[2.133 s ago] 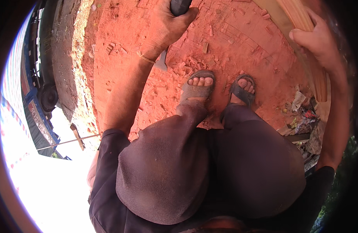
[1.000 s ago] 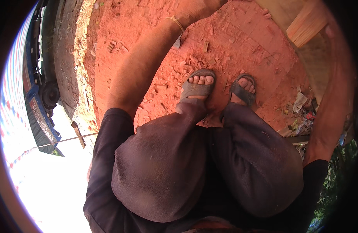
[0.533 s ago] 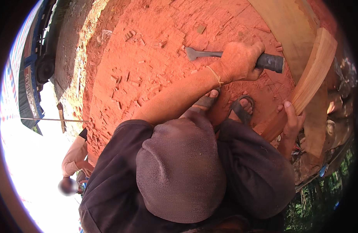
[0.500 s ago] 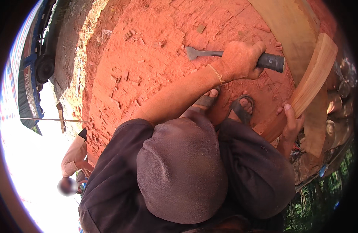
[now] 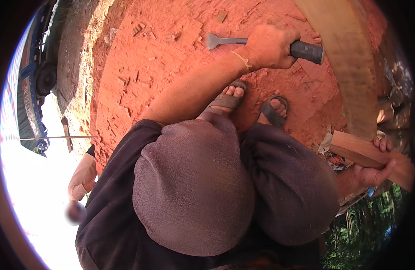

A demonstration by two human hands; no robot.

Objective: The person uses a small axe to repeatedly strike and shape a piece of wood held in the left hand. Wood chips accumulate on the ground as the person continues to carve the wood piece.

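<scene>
My left hand (image 5: 271, 47) is closed round the black-wrapped handle of a chisel-like tool (image 5: 307, 51). Its metal shaft runs out leftward from the fist to a flat, flared blade, held above the red ground. At the far right, my right hand (image 5: 371, 174) grips a short reddish wooden plank (image 5: 355, 147), thumb on the near side and fingertips over the far edge. The plank's outer end runs into the dark rim of the picture. My two bent knees in dark cloth fill the middle, and my sandalled feet show beyond them.
A long, wide board (image 5: 344, 49) stretches along the right side, past my feet. Wood chips (image 5: 136, 30) litter the red ground. On the far left are a parked truck (image 5: 36, 85) and another person (image 5: 81, 177). Litter and greenery lie at the lower right.
My right hand has carried the plank off the wide board, outward to the right and nearer me, turning it. My left hand and the tool shifted slightly leftward and farther off as the view moved.
</scene>
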